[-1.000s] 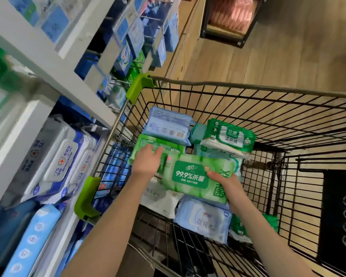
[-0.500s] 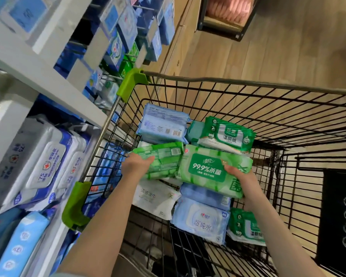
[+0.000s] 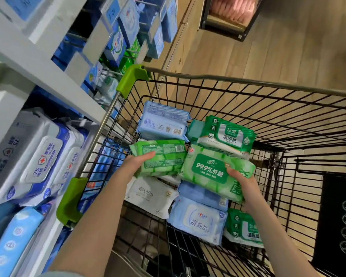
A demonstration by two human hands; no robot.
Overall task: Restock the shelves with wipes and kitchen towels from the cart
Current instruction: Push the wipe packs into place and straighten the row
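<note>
My left hand point(image 3: 137, 166) grips one green wipes pack point(image 3: 164, 156), my right hand point(image 3: 242, 180) the 99.9% pack point(image 3: 210, 170), both within the cart point(image 3: 248, 84). Long axes run crosswise; the shelf point(image 3: 48, 62) lies nearer my left hand.

floor point(image 3: 300, 62): pale wood planks, filling upper and right view | rack point(image 3: 231, 27): dark frame, top edge of view, standing on floor, pink goods stacked inside, blurred | black panel point(image 3: 332, 196): right edge, low, column of white round symbols, unreadable | plinth point(image 3: 178, 52): wood-toned board along floor's left edge
</note>
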